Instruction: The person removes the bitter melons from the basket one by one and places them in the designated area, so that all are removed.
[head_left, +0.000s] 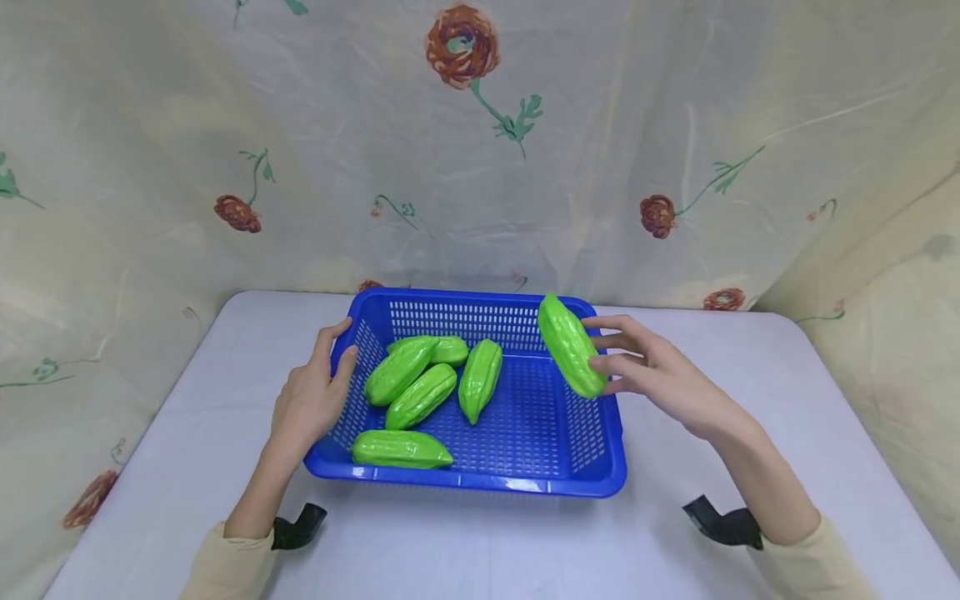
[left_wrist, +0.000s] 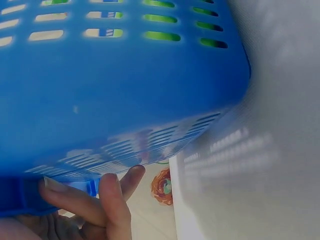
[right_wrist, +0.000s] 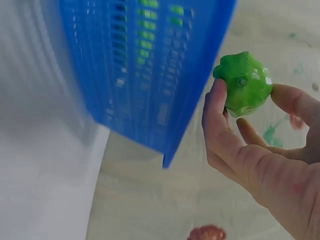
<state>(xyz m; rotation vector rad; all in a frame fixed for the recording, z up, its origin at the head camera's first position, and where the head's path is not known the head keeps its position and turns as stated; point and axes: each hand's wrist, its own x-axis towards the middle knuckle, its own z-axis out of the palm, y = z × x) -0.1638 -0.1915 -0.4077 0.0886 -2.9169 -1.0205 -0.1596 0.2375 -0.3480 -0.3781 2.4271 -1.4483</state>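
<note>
My right hand (head_left: 660, 371) pinches a glossy, ridged green bitter melon (head_left: 572, 346) between thumb and fingertips, above the right side of a blue plastic basket (head_left: 517, 481). In the right wrist view that bitter melon (right_wrist: 245, 82) shows end-on, beside the basket wall (right_wrist: 145, 80) and apart from it. At the basket's left rim, my left hand (head_left: 311, 396) grips the edge with its thumb on the inner side. The left wrist view has the fingers (left_wrist: 117, 200) against the outer wall. Several more bitter melons (head_left: 480, 379) lie inside the basket, mostly toward its left; one rests along the front wall.
The basket stands on a table with a white cloth (head_left: 480, 550). Behind and at both sides hangs a pale curtain (head_left: 585, 167) printed with red-brown flowers. Black curved pieces (head_left: 300, 527) stick out from both wrists.
</note>
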